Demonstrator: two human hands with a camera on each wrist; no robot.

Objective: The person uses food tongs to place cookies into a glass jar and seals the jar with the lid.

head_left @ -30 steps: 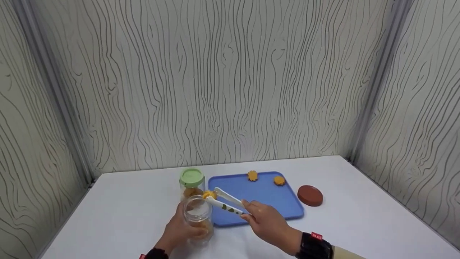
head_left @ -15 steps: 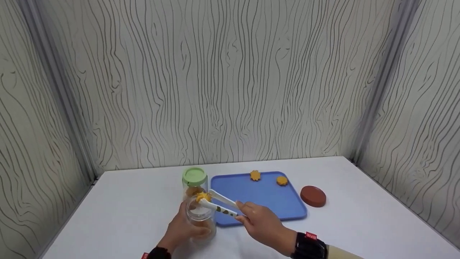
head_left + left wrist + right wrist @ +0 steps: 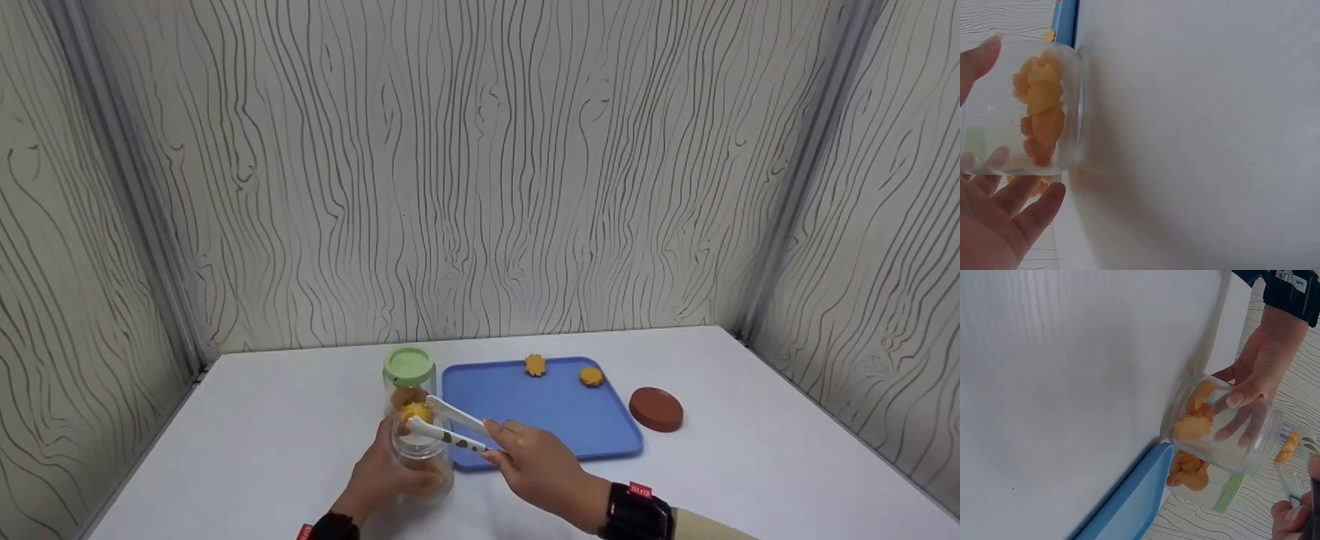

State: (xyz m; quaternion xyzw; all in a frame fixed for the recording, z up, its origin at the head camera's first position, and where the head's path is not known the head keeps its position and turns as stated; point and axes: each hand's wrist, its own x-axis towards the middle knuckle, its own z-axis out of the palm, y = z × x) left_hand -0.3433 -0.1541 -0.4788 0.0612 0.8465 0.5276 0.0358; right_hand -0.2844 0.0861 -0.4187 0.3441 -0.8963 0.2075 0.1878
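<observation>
My left hand [image 3: 377, 471] grips a clear open jar [image 3: 424, 491] by its side, thumb and fingers around the wall. Orange flower-shaped cookies [image 3: 1044, 107] lie at the jar's bottom. My right hand [image 3: 541, 466] holds white tongs [image 3: 450, 436] with dark spots, pinched between thumb and fingers. Between the tong tips sits one orange flower-shaped cookie [image 3: 415, 413], which overlaps the jar's mouth in the head view. The right wrist view shows this cookie [image 3: 1287, 448] just above the jar's rim [image 3: 1266, 441].
A second jar with a green lid [image 3: 409, 366] stands behind the held one, with cookies inside. The blue tray [image 3: 525, 409] carries two orange cookies [image 3: 535, 365] near its far edge. A reddish-brown lid [image 3: 656, 409] lies right of the tray. Patterned walls [image 3: 480, 187] enclose the table.
My right hand has moved left with the tongs, bringing the cookie from the right side of the jar's rim to over its mouth. The left hand still grips the jar.
</observation>
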